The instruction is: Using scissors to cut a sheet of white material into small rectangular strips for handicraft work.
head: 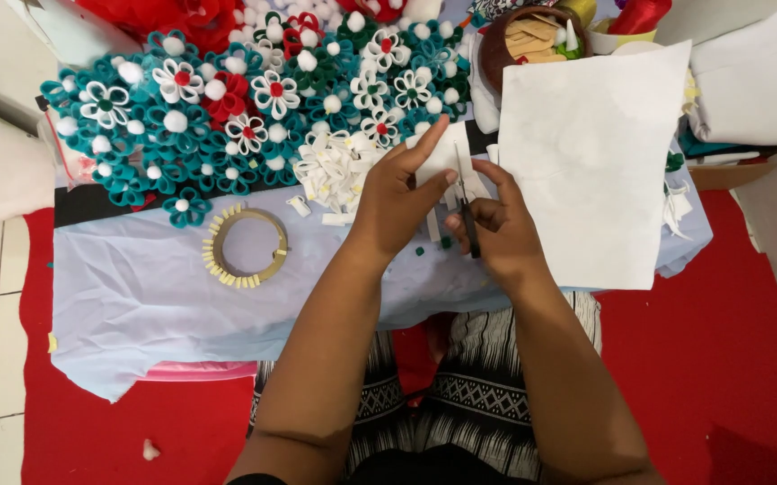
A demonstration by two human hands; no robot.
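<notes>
White felt piece (443,153) sits over the bench (137,287) centre, just near of the teal flower cluster (227,117). Left hand (397,202) pinches its near edge, index finger laid along it. Right hand (496,229) is closed on small scissors (467,211), blades at the piece's lower edge. Looks thin, light, floppy, probably felt or foam, hard to tell. Best held close to the cut line so it stays taut. Large white sheet (595,162) lies right; ring with tabs (247,247) left.
</notes>
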